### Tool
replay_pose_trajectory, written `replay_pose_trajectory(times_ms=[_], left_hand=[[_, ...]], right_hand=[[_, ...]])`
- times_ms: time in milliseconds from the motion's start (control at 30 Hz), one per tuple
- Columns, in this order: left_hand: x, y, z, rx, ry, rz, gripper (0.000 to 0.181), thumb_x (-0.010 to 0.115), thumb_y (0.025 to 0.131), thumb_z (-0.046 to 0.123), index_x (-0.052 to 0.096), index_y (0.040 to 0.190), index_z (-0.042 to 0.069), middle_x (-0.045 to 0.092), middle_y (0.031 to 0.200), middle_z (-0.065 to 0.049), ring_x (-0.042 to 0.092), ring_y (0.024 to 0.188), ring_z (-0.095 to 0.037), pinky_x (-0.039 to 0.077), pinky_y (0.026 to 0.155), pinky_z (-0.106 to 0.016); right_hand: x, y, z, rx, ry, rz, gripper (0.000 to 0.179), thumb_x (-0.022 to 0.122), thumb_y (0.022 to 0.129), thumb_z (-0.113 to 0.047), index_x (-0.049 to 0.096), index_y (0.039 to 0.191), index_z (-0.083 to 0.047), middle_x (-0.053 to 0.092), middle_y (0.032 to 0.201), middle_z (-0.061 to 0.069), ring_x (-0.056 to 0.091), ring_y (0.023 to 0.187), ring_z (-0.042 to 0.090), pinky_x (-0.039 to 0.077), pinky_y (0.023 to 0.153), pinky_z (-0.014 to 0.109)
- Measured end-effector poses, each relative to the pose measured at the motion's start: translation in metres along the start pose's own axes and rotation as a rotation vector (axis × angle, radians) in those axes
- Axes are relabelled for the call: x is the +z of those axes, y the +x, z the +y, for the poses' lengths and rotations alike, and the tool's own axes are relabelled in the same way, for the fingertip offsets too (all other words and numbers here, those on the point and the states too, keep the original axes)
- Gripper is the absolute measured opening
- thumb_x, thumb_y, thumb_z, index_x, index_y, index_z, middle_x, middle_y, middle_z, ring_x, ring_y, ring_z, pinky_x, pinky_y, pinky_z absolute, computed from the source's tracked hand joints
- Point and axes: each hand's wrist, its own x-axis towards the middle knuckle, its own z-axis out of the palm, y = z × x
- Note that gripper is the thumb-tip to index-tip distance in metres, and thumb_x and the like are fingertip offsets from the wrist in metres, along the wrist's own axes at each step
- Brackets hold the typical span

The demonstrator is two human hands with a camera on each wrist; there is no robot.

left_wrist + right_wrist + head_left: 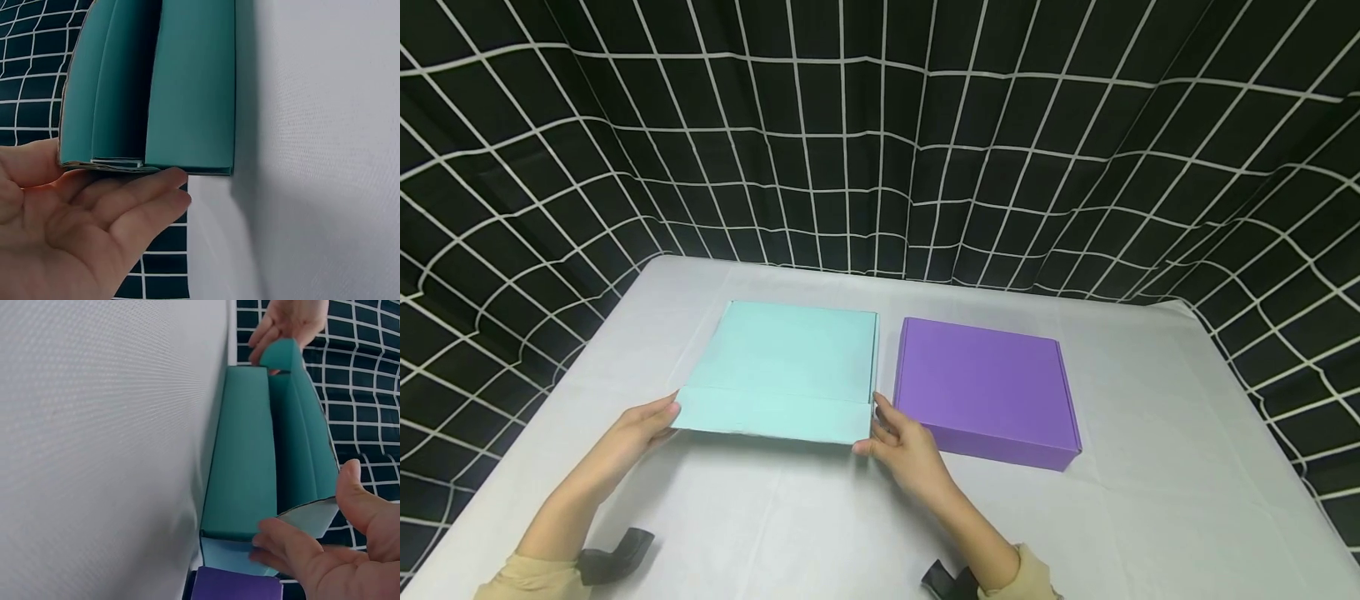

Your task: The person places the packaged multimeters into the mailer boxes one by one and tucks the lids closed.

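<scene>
A light teal cardboard box (797,350) lies on the table with its lid partly lowered. The lid's front flap (772,414) sticks out toward me, and a dark gap shows between lid and front wall (244,456) in the wrist views. At the left corner, my left hand (643,421) holds the lid edge, thumb on the outer face and fingers along the box's side. My right hand (910,454) holds the right corner, its thumb at the flap's edge. Its fingers touch a small side flap (312,515) and the box's side.
Just right of the teal box sits a closed purple box (985,383), close to my right hand. A white cloth (1165,467) covers the table. Black curtain with a white grid (880,150) hangs behind and at both sides. Dark straps (617,558) are on both wrists.
</scene>
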Motion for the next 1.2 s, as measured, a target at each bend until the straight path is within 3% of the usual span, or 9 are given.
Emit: replay_pose_trajectory(times_ms=[233, 467, 667, 933, 1200], left_hand=[[0.003, 0.002, 0.003, -0.051, 0.021, 0.008, 0.064, 0.024, 0.107, 0.030, 0.025, 0.137, -0.026, 0.028, 0.143, -0.040, 0.030, 0.133, -0.050, 0.033, 0.106, -0.054], [0.007, 0.001, 0.003, -0.023, 0.043, 0.033, 0.062, 0.024, 0.107, 0.029, 0.028, 0.135, -0.026, 0.030, 0.142, -0.039, 0.032, 0.133, -0.049, 0.035, 0.104, -0.052], [0.006, -0.001, -0.002, 0.026, 0.067, 0.071, 0.062, 0.034, 0.106, 0.031, 0.031, 0.138, -0.022, 0.033, 0.143, -0.037, 0.035, 0.131, -0.050, 0.036, 0.102, -0.053], [0.003, 0.000, -0.008, 0.079, 0.077, 0.104, 0.064, 0.047, 0.102, 0.034, 0.036, 0.139, -0.017, 0.037, 0.143, -0.032, 0.030, 0.134, -0.053, 0.028, 0.106, -0.065], [0.002, 0.004, -0.014, 0.091, 0.150, 0.142, 0.061, 0.058, 0.098, 0.028, 0.042, 0.136, -0.016, 0.054, 0.127, -0.031, 0.042, 0.126, -0.051, 0.033, 0.101, -0.066]], right_hand=[[-0.001, 0.000, 0.002, 0.001, -0.030, -0.031, 0.074, 0.071, 0.086, -0.024, 0.039, 0.140, 0.014, 0.042, 0.141, 0.028, 0.048, 0.127, 0.037, 0.048, 0.095, 0.039], [0.000, 0.001, 0.002, -0.005, -0.043, -0.023, 0.070, 0.072, 0.086, -0.018, 0.039, 0.139, 0.014, 0.043, 0.139, 0.029, 0.048, 0.126, 0.037, 0.048, 0.094, 0.036], [0.001, 0.001, 0.003, -0.036, -0.023, -0.007, 0.071, 0.073, 0.084, -0.013, 0.038, 0.139, 0.016, 0.043, 0.139, 0.031, 0.047, 0.126, 0.039, 0.048, 0.093, 0.034], [0.004, 0.000, 0.005, -0.064, 0.022, 0.036, 0.068, 0.075, 0.081, -0.007, 0.042, 0.136, 0.017, 0.044, 0.136, 0.035, 0.048, 0.124, 0.042, 0.050, 0.091, 0.034], [0.008, 0.001, 0.008, -0.092, 0.004, 0.085, 0.069, 0.078, 0.077, -0.004, 0.046, 0.133, 0.015, 0.051, 0.127, 0.038, 0.054, 0.117, 0.045, 0.052, 0.089, 0.038]])
